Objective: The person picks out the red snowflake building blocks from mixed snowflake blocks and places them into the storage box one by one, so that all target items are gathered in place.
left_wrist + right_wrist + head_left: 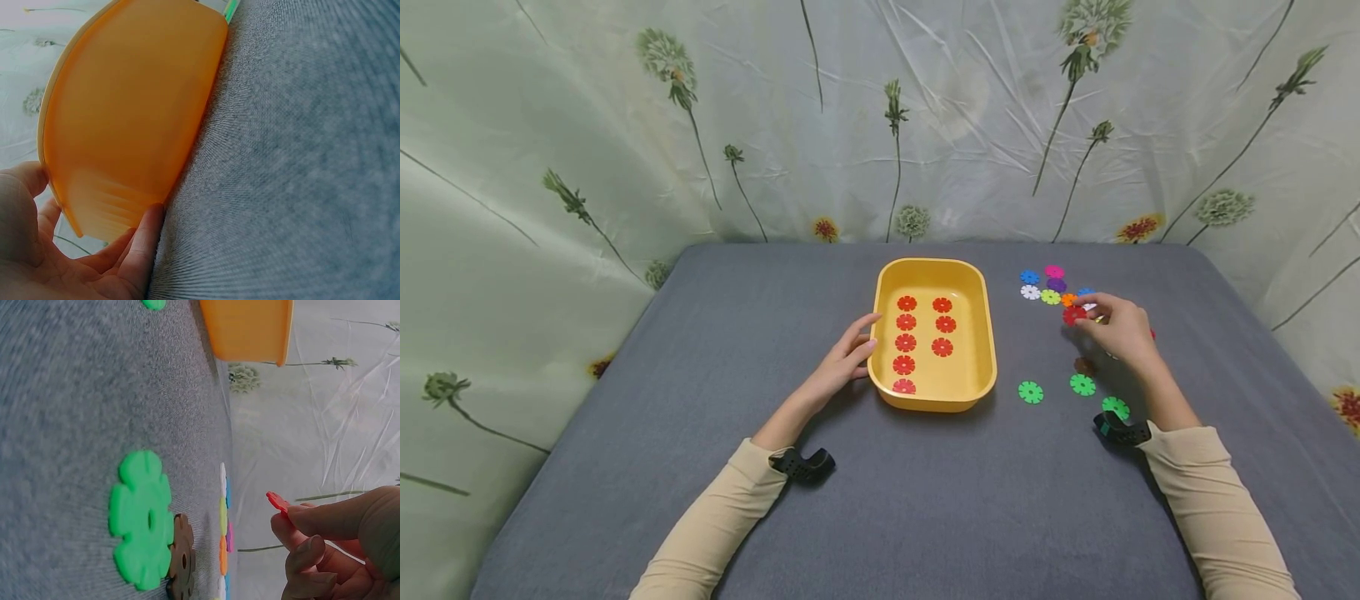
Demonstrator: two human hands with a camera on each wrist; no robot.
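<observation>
A yellow plastic tray stands on the table, holding red notched discs in two columns, several on the left and three on the right. My left hand grips the tray's left side, thumb at the rim and other fingers against the outer wall in the left wrist view. Between thumb and fingertip, my right hand pinches a red notched disc, raised above the table right of the tray. Below that hand lie a brown disc and several green discs.
Beyond the right hand, more discs cluster flat on the grey table: blue, pink, purple, white, yellow-green and orange. The right hand partly covers this group. A flower-print curtain hangs behind the table.
</observation>
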